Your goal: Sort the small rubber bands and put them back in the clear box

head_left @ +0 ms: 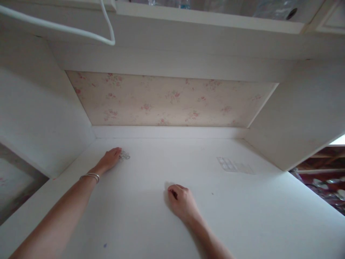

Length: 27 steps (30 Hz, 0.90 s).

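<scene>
Reaching far forward, left hand [109,160] lies flat and open on the white painted surface [151,223], fingertips touching a small grey patterned sticker [125,155]; grips nothing. Right hand [182,201], nearer the body, rests curled, knuckles down, apparently empty. Further right, a clear gridded film patch [234,165]. Likely risk: sticker tearing if scraped hard.
</scene>
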Each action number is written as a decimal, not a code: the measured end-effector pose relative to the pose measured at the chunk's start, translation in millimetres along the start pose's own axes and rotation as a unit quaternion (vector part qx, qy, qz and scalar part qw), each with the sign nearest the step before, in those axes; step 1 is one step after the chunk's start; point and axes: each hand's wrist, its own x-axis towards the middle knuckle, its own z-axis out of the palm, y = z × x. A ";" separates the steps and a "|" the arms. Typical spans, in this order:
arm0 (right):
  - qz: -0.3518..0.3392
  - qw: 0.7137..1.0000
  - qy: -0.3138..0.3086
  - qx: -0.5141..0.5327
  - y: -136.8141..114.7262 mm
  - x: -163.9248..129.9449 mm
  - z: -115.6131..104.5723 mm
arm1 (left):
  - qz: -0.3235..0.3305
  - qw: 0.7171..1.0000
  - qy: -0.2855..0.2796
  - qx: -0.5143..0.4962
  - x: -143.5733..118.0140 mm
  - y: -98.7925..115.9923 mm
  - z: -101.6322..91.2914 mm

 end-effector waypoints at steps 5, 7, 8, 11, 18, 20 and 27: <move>0.012 1.000 0.003 0.000 -0.6 1.8 1.0 | 0.014 0.998 -0.057 -0.008 -0.1 9.1 5.5; 0.015 1.000 0.004 0.003 -0.8 1.8 0.8 | 0.026 0.997 -0.071 -0.020 -2.1 17.7 9.6; 0.016 1.000 0.005 0.004 -0.9 1.7 0.6 | 0.033 0.996 -0.077 -0.027 -3.2 23.1 12.0; 0.018 1.000 0.006 0.006 -0.9 1.7 0.2 | 0.047 0.994 -0.089 -0.048 -8.4 41.9 19.1; 0.023 1.000 0.009 0.006 -1.3 2.2 0.3 | 0.066 0.983 -0.114 -0.131 -36.9 97.2 31.7; 0.021 1.000 0.011 0.007 -0.7 1.7 0.3 | 0.061 0.978 -0.115 -0.162 -46.0 114.2 37.3; 0.017 0.999 0.027 0.029 0.7 -0.6 1.2 | 0.012 0.953 -0.138 -0.268 -68.9 163.5 53.0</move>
